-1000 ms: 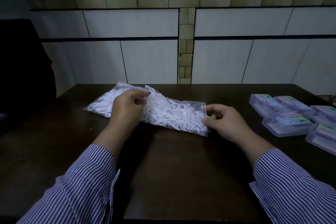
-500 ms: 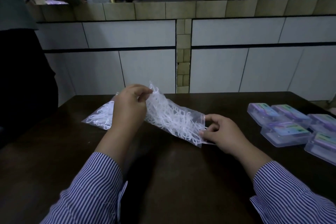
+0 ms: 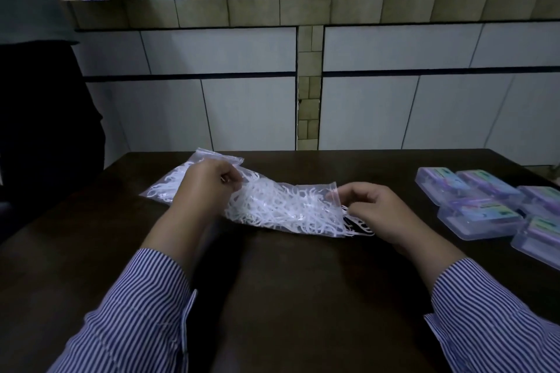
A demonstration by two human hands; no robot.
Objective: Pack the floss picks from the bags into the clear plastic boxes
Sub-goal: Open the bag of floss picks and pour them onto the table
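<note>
1. My left hand [image 3: 206, 188] is curled around the upper edge of a clear plastic bag [image 3: 272, 200], fingers and thumb bunching the film near the bag's middle.
2. My right hand [image 3: 375, 209] pinches the bag's open right end, thumb and forefinger closed on the film at its top corner.
3. The bag lies lengthwise across the far half of the dark bench [image 3: 288, 281], stretched between my two hands, its left end resting flat on the wood.
4. White floss picks [image 3: 285, 209] fill the bag in a tangled heap; a few poke out of the open mouth just below my right fingers, onto the bench.
5. Clear plastic boxes [image 3: 481, 215] sit in a cluster at the right edge of the bench, well apart from the bag, lids down, with coloured labels showing through. I count at least five, some touching one another.
6. Both my forearms wear blue-and-white striped sleeves [image 3: 136, 312].
7. Behind the bench stands a tiled wall [image 3: 218, 51] with a ledge on top.
8. A second person's dark figure [image 3: 39, 100] stands at the far left, beside the bench's corner.
</note>
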